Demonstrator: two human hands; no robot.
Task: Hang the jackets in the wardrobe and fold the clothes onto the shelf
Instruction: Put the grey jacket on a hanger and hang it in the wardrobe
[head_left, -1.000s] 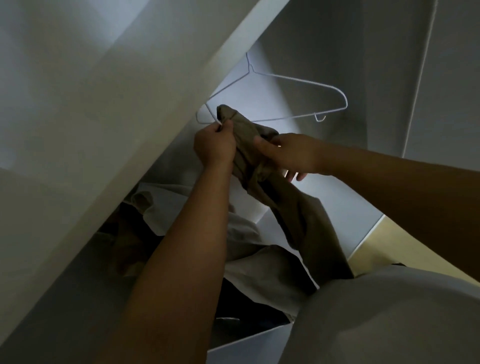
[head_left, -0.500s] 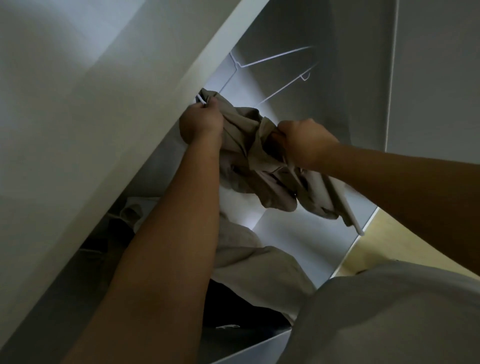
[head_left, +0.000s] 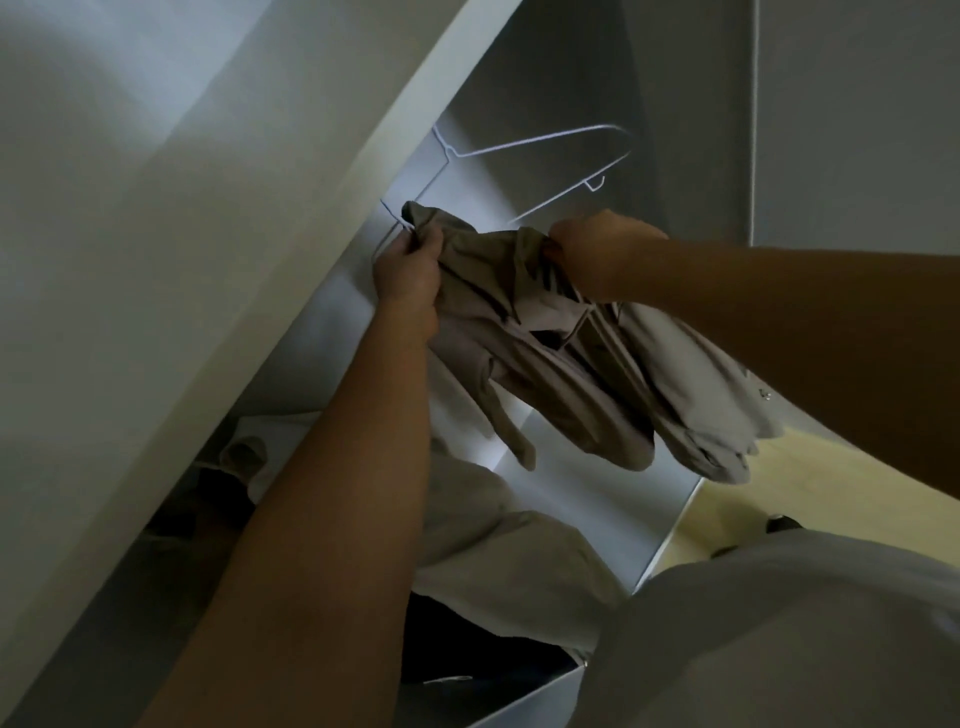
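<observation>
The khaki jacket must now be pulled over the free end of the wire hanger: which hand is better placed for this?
Probably the right hand: it grips the khaki jacket just below the hanger's bare end, while the left hand pins the other end.

We are in a home, at an open wardrobe in what looks like a bedroom. Its white panels close in on both sides, and a thin wire hanger hangs inside against the back wall. Clothes lie heaped on the bottom, pale ones over a dark one. A tan jacket is held up near the hanger. Beyond the right panel we see a strip of light yellow floor.
</observation>
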